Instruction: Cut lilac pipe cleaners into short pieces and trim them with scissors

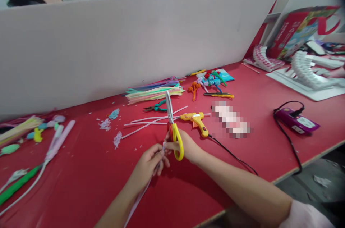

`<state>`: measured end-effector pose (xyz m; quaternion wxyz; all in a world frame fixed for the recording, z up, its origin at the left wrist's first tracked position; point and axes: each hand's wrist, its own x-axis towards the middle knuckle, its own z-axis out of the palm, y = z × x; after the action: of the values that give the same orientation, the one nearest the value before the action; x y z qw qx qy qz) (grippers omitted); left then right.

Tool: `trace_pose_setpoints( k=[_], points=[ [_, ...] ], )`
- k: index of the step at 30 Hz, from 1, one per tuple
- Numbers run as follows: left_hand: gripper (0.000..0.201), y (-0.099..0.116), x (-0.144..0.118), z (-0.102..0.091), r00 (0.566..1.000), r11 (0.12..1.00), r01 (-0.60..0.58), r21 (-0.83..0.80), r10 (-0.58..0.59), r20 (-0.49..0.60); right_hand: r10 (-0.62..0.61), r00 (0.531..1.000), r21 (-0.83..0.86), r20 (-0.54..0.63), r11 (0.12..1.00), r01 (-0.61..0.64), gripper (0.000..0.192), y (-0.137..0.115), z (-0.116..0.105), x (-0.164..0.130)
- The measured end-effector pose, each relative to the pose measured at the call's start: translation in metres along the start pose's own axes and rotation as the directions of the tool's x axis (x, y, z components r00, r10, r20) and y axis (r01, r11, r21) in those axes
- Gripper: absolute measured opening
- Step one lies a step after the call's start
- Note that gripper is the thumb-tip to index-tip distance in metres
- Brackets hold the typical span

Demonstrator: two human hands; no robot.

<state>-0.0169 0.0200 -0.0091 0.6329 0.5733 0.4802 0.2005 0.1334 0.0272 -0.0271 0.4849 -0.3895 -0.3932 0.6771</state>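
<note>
My left hand (151,161) is closed in a pinch on a pale lilac pipe cleaner (137,204), whose length trails down past my wrist to the bottom edge. Fingertips of my right hand (185,145) meet the left ones at the pipe cleaner's upper end. Also in the right hand are scissors (169,107) with yellow handles, their blades upright and pointing away from the table; the blades look closed together. Behind the hands lie several loose pale pink pipe cleaners (145,124) and a yellow glue gun (198,122).
Teal-handled pliers (157,106) and a bundle of coloured pipe cleaners (153,93) lie near the white partition (134,41). Fuzzy scraps (105,124) are at left, beside a pink hot tool (59,140). A purple power box (298,120) with a black cord sits right.
</note>
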Motion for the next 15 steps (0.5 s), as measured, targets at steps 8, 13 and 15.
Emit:
trace_pose_setpoints(
  k=[8, 13, 15],
  points=[
    [0.03, -0.0092, -0.005, 0.0021, 0.997, 0.999, -0.031, -0.012, 0.03, -0.073, -0.032, 0.999, 0.091, 0.0, 0.995, 0.032, 0.029, 0.0051, -0.001, -0.0015],
    [0.03, -0.0069, -0.0082, 0.0019, 0.996, 0.999, -0.046, 0.005, 0.046, -0.07, -0.074, 0.997, 0.008, 0.002, 0.997, 0.074, 0.027, 0.0061, -0.0009, -0.0045],
    [0.029, -0.005, -0.0083, 0.0012, 0.997, 0.999, -0.048, 0.003, 0.048, -0.063, -0.094, 0.996, -0.028, 0.005, 0.995, 0.095, 0.029, 0.0058, -0.0012, -0.005]
  ],
)
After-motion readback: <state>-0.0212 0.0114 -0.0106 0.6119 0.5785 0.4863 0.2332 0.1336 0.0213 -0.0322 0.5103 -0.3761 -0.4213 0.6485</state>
